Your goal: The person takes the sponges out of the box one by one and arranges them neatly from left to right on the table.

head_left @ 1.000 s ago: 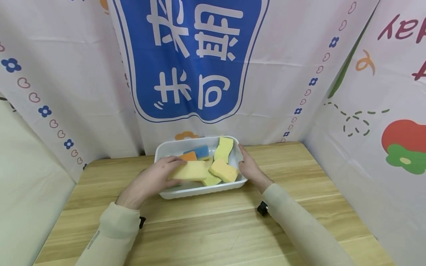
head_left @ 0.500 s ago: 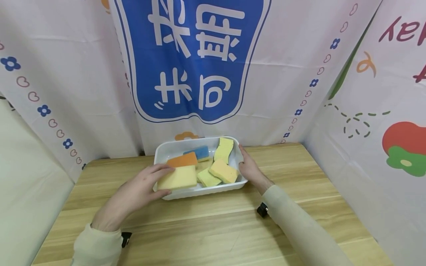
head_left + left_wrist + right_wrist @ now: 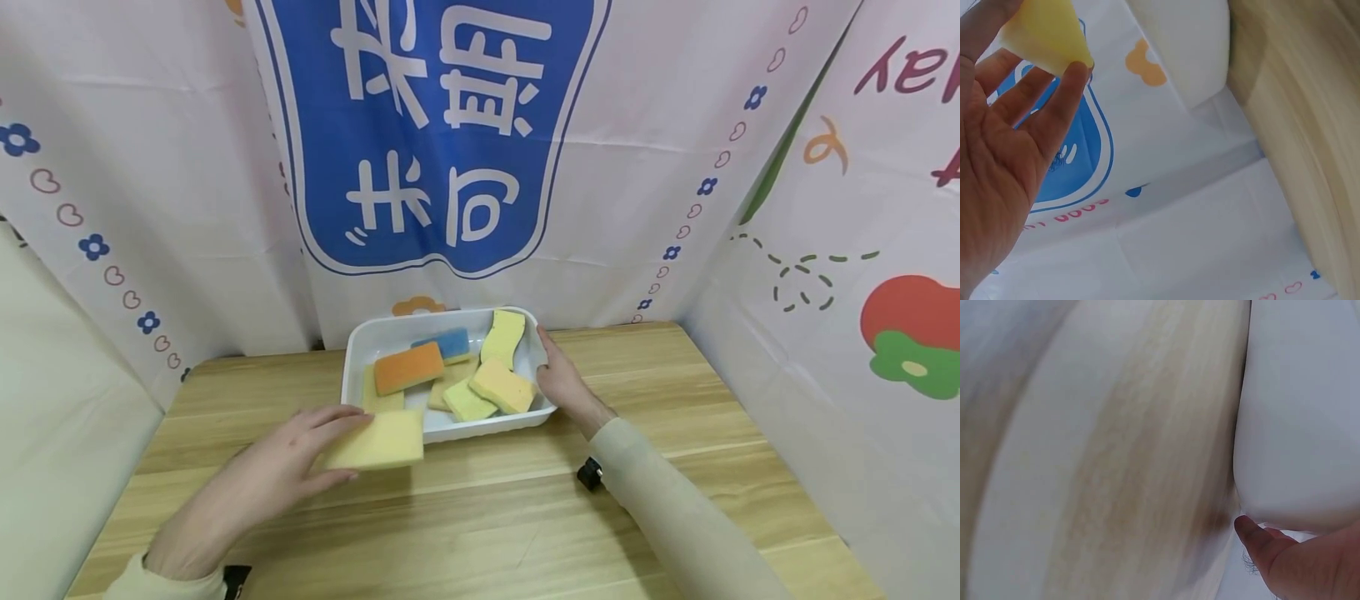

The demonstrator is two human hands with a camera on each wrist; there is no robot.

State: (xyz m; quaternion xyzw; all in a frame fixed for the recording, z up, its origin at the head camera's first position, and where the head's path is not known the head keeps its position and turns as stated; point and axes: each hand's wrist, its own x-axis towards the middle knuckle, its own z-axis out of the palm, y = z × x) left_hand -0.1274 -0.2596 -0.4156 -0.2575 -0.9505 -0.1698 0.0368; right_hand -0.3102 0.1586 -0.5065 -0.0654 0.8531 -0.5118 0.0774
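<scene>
In the head view my left hand (image 3: 292, 454) pinches a pale yellow sponge (image 3: 381, 440) between thumb and fingers, in front of the tray's near left corner. The left wrist view shows the same sponge (image 3: 1050, 34) at the fingertips. Within the white plastic tray (image 3: 442, 430) lie several sponges: an orange one (image 3: 409, 367), a blue one (image 3: 452, 342), a wavy yellow one (image 3: 503, 336) and other yellow ones. My right hand (image 3: 566, 379) holds the tray's right end; in the right wrist view a fingertip meets the white wall (image 3: 1297, 425).
The tray stands at the back of a wood-grain table (image 3: 480, 525), close to a white printed cloth (image 3: 622, 208) with a blue emblem. Another cloth wall (image 3: 840, 350) rises on the right. A black wrist device (image 3: 590, 473) shows under the right forearm.
My left hand has drawn the yellow sponge leftward and toward me, out over the tray's near rim. More of the orange sponge now shows. The right hand stays on the tray.
</scene>
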